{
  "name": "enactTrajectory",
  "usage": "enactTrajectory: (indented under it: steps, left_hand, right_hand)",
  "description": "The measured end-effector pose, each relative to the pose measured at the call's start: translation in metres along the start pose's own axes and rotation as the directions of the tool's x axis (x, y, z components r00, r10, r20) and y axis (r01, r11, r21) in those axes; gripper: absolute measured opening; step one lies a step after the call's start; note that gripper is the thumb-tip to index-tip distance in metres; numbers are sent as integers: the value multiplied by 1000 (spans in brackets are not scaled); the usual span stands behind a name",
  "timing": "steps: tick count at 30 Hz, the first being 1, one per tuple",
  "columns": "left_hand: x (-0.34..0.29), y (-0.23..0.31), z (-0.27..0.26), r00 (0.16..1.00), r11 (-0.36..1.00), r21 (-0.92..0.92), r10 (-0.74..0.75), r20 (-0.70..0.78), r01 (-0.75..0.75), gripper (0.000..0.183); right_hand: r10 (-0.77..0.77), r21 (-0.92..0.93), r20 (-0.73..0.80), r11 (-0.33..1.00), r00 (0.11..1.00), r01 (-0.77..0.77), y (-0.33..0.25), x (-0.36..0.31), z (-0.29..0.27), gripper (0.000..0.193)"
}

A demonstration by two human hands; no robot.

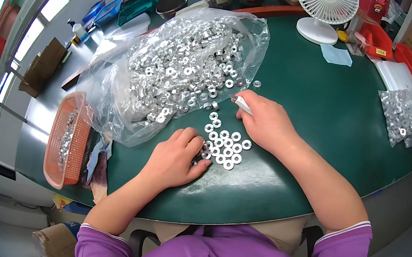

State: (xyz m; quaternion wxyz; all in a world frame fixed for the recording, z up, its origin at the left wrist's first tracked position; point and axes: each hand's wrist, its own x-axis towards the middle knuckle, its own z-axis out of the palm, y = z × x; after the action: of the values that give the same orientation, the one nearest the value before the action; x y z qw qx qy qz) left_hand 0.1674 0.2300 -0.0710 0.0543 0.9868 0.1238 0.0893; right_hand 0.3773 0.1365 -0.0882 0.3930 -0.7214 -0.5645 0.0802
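Green tabletop (341, 114): metal rings (228, 143) at left hand (174, 159), tool (243, 105) in right hand (269, 120)

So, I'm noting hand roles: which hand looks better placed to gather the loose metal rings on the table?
Likely the left hand: it lies right at the edge of the metal rings and shows no tool. The right hand grips a white tool.

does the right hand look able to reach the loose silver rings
Probably yes: most loose rings lie uncovered on the green table near the right hand, though the white tool it grips might hamper picking.
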Motion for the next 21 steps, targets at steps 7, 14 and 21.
enactTrajectory:
  steps: [7, 14, 21]
  left_hand:
    - [2, -10, 8, 986, 988, -25, 154, -64, -155, 20]
    - [-5, -24, 15, 946, 828, -560, -167, -279, -19, 7]
    - [-6, -33, 7, 929, -673, -739, -270, 253, 6, 27]
  right_hand:
    - [-23, -41, -28, 999, 999, 22, 8, 2, 1, 19]
    - [4, -32, -16, 999, 1000, -5, 5, 4, 3, 22]
    - [72, 2, -30, 997, 997, -72, -8, 0, -9, 25]
